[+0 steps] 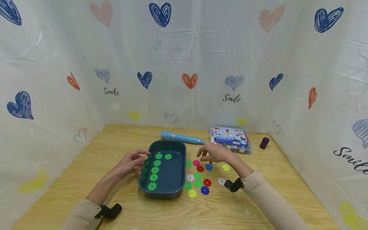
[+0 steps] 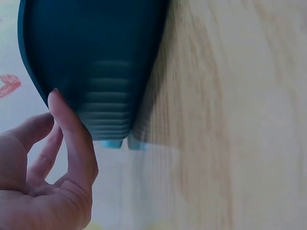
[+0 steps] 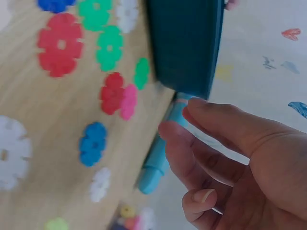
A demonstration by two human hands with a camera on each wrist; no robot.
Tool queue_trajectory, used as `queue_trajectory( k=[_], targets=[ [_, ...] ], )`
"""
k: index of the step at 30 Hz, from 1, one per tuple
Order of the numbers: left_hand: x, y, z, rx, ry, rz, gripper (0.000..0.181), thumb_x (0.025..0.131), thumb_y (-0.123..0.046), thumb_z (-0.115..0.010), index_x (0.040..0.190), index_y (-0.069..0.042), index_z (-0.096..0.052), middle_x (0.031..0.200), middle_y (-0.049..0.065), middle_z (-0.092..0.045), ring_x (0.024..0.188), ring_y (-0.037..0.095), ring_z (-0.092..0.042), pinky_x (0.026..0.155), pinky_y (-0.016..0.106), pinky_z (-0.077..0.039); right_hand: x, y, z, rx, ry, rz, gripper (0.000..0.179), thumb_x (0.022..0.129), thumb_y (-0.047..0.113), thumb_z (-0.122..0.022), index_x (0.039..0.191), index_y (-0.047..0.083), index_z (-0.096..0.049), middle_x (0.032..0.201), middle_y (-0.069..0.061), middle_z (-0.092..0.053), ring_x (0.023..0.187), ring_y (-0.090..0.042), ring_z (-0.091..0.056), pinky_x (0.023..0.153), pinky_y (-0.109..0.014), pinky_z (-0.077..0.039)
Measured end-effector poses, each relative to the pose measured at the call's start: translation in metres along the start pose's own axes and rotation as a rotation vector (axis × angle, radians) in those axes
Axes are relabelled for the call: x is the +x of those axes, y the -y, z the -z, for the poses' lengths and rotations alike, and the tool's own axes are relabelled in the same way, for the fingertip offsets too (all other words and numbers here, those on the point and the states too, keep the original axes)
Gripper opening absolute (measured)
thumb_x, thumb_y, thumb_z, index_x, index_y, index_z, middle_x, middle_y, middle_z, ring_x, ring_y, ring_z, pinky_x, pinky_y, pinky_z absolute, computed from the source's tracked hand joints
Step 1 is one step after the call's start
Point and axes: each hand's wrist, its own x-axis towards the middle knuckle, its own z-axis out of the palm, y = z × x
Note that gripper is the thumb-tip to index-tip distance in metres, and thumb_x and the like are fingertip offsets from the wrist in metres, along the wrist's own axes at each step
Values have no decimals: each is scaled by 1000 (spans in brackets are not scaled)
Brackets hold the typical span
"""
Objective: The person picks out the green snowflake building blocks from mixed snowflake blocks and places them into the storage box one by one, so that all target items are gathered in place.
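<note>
My left hand [image 1: 133,163] is at the left rim of a dark blue-green tray [image 1: 172,174], with thumb and fingers pinching its edge. Several green snowflake discs [image 1: 153,177] lie inside, most in a column along the left wall, with one green disc [image 1: 168,156] beside the top one. Over the table, right of the tray, hovers my right hand [image 1: 214,153], its fingers loosely bent with nothing between them. Below it are a pink disc [image 1: 196,163], a red disc [image 1: 200,168] and a blue disc [image 1: 209,167].
Loose discs in green, white, red, yellow and blue, such as a yellow disc [image 1: 192,193], lie right of the tray. Behind are a light blue stick-shaped object [image 1: 183,138], a clear box with a printed lid [image 1: 231,136] and a purple cylinder [image 1: 264,143]. Curtains [image 1: 195,48] enclose the table.
</note>
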Motion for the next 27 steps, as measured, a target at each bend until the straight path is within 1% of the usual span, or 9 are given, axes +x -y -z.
queue_trajectory(
  k=[3, 6, 8, 12, 15, 19, 21, 23, 27],
  targets=[
    [1, -1, -1, 19, -15, -10, 49, 95, -34, -64, 137, -9, -53, 100, 8, -59, 79, 21, -60, 62, 30, -57, -9, -5, -12, 37, 12, 35, 23, 97, 13, -61, 115, 1, -68, 97, -13, -74, 65, -30, -70, 64, -25, -56],
    [2, -1, -2, 38, -34, -15, 48, 95, -34, -64, 136, -10, -54, 100, 9, -58, 79, 21, -60, 61, 31, -57, -15, -3, -23, 57, 18, 49, 20, 96, 12, -63, 111, 2, -69, 95, -10, -73, 66, -28, -69, 61, -23, -54],
    [3, -2, -3, 47, -47, -16, 47, 95, -34, -64, 135, -11, -55, 101, 9, -58, 80, 21, -61, 61, 31, -57, -19, -3, -30, 42, 13, 46, 18, 95, 13, -64, 110, 5, -70, 95, -6, -72, 66, -23, -68, 59, -20, -52],
    [4, -4, -3, 58, -51, -27, 45, 97, -31, -62, 136, -10, -54, 105, 11, -59, 81, 21, -61, 62, 30, -57, -23, -5, -40, -24, -30, 48, 17, 94, 15, -66, 109, 10, -71, 95, 0, -71, 77, -11, -65, 65, -20, -52],
    [4, -4, -3, 60, -41, -34, 45, 98, -29, -60, 137, -8, -52, 107, 12, -59, 82, 20, -61, 62, 30, -56, -23, -7, -47, -34, -54, 54, 18, 93, 14, -67, 110, 10, -71, 95, 0, -71, 83, -9, -63, 72, -22, -52],
    [4, -3, -3, 43, -31, -22, 46, 99, -28, -60, 138, -8, -51, 106, 10, -59, 82, 19, -62, 62, 28, -56, -20, -7, -54, -24, -50, 59, 21, 92, 15, -69, 112, 9, -70, 93, 1, -70, 84, -9, -62, 77, -26, -52],
    [4, -3, -2, 44, -23, -21, 46, 99, -29, -59, 139, -8, -50, 106, 10, -59, 82, 19, -63, 63, 28, -56, -17, -6, -56, -46, -53, 62, 22, 91, 16, -70, 112, 9, -71, 90, 2, -69, 84, -9, -61, 78, -26, -52],
    [4, -3, -2, 35, -30, -9, 45, 98, -29, -60, 138, -10, -51, 106, 9, -59, 82, 19, -63, 63, 28, -56, -15, -6, -58, -69, -58, 67, 22, 90, 16, -71, 111, 9, -71, 90, 2, -69, 81, -9, -59, 76, -25, -51],
    [5, -4, -2, 33, -28, -5, 44, 99, -29, -60, 138, -11, -52, 108, 11, -59, 82, 19, -63, 63, 27, -56, -12, -4, -60, -102, -69, 64, 21, 90, 16, -71, 110, 11, -72, 91, 1, -69, 77, -6, -58, 72, -22, -51]
  ],
)
